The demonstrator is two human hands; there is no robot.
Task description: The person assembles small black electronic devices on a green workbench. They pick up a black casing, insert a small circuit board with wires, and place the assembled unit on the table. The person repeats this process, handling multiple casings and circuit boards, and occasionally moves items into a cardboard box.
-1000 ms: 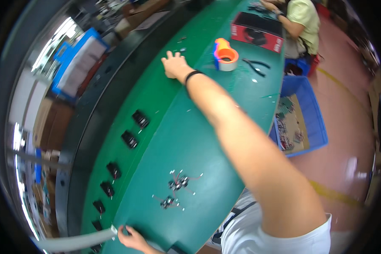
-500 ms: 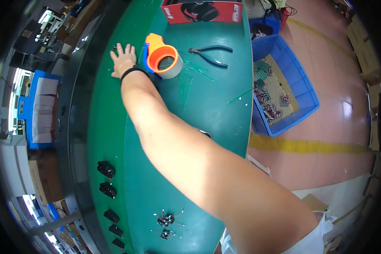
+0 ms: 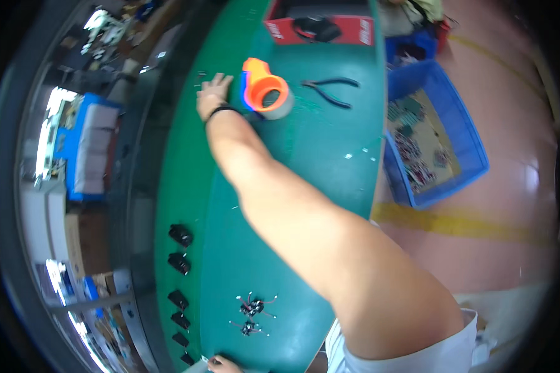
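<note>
My right hand [image 3: 211, 98], a black band at its wrist, reaches far across the green work table [image 3: 317, 180]. Its fingers are spread low over the tabletop and I see nothing held in them. Just right of it stands an orange and blue tape dispenser [image 3: 252, 73] with a roll of clear tape [image 3: 282, 112]. At the bottom edge, my left hand [image 3: 224, 365] shows only in part, beside a pale, cut-off thing. Close above it lie several small black parts [image 3: 179, 321] in a column. Small black assemblies with red wires [image 3: 252, 307] lie to the right.
Black-handled pliers [image 3: 331, 82] lie right of the dispenser, among thin green strips. A red box [image 3: 348, 32] stands at the far end. Beyond the right table edge is a blue bin [image 3: 457, 133] with circuit boards. A dark rail runs along the left side.
My view has swung, so the table sits further right in it, and the picture is blurred. My left hand has come in at the bottom edge. My right hand stays by the dispenser.
</note>
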